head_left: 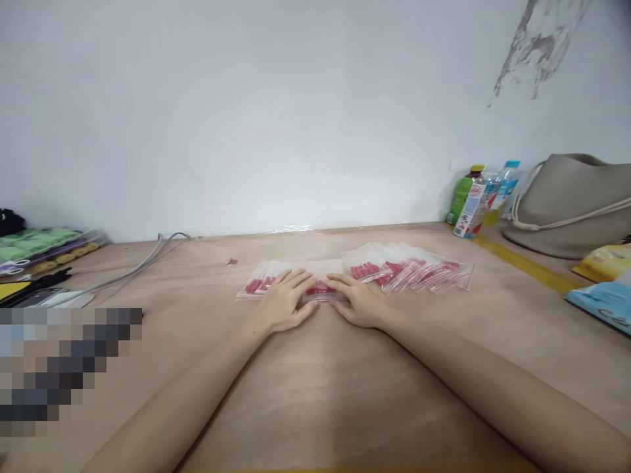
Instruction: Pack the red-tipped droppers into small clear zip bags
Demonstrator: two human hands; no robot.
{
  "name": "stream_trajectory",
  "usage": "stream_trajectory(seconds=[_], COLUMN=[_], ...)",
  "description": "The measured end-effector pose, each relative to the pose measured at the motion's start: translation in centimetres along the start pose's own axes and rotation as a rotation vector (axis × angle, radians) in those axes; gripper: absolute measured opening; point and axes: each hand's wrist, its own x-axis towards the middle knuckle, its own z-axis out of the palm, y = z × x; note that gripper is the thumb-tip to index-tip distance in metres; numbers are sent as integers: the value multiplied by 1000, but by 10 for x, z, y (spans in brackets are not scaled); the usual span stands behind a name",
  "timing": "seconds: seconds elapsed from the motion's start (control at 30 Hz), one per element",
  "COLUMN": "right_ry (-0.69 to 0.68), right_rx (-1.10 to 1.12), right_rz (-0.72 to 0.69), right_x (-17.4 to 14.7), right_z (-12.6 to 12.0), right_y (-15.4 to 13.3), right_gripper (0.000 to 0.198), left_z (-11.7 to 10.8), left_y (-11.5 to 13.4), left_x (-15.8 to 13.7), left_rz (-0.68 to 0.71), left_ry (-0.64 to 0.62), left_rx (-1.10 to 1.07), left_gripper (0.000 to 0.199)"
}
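Observation:
Clear plastic bags holding small red pieces lie across the middle of the table. My left hand (286, 303) rests with fingers spread on the bags at the left, covering part of them. My right hand (363, 303) has its fingers stretched out over the near right edge of the bag (325, 267) between the hands. Both thumbs are close to that bag's near edge. Beyond my right hand, several more bags (419, 272) are fanned out, overlapping one another. What kind of red pieces are inside, I cannot make out.
At the back right stand drink bottles (463, 197) beside a grey bag (572, 203). Blue (601, 295) and yellow packs (606, 264) lie at the right edge. On the left are a cable (133, 268) and a tray of green and yellow items (44, 246).

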Motion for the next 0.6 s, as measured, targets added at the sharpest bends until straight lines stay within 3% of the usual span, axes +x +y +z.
stream_trajectory(seconds=[0.13,0.27,0.37,0.6], right_ry=[76,121,125,131], right_rx=[-176,-318,-388,-449], right_rz=[72,-8,-83,3], right_x=[-8,-8,-4,-2], right_z=[-8,-9,-5,-5], right_y=[7,14,14,14], right_gripper=[39,20,17,16], left_z=[11,18,21,19], left_y=[8,5,9,12], left_x=[3,2,4,4], left_rz=[-46,-87,-103,-19], left_ry=[-85,1,46,138], left_rx=[-20,-7,5,39], left_gripper=[44,37,33,35])
